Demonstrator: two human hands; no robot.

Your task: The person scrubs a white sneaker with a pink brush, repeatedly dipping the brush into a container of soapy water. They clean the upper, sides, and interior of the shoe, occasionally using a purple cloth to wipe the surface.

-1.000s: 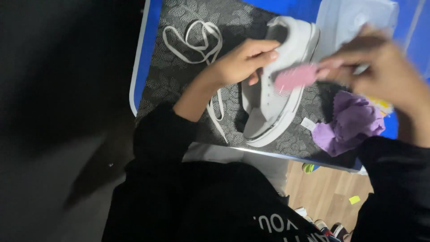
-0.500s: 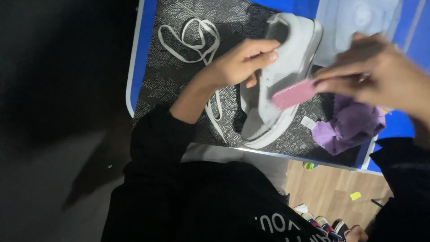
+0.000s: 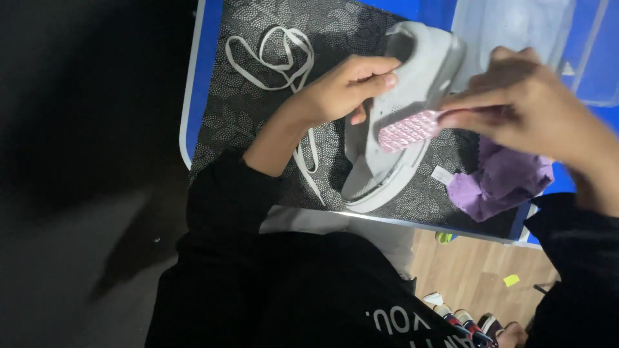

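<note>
Two hands work: left hand [image 3: 345, 90] steadies grey shoe [image 3: 403, 116], right hand [image 3: 529, 106] presses pink brush [image 3: 407, 129].

Pale grey sneaker [image 3: 400, 129]; pink, bumpy-textured brush [image 3: 407, 129]; off-white lace [image 3: 274, 61]; lilac cloth [image 3: 500, 183]; black mat [image 3: 258, 109] patterned with white dotted leaves; blue counter [image 3: 209, 38], white-edged; black sleeves.
</note>
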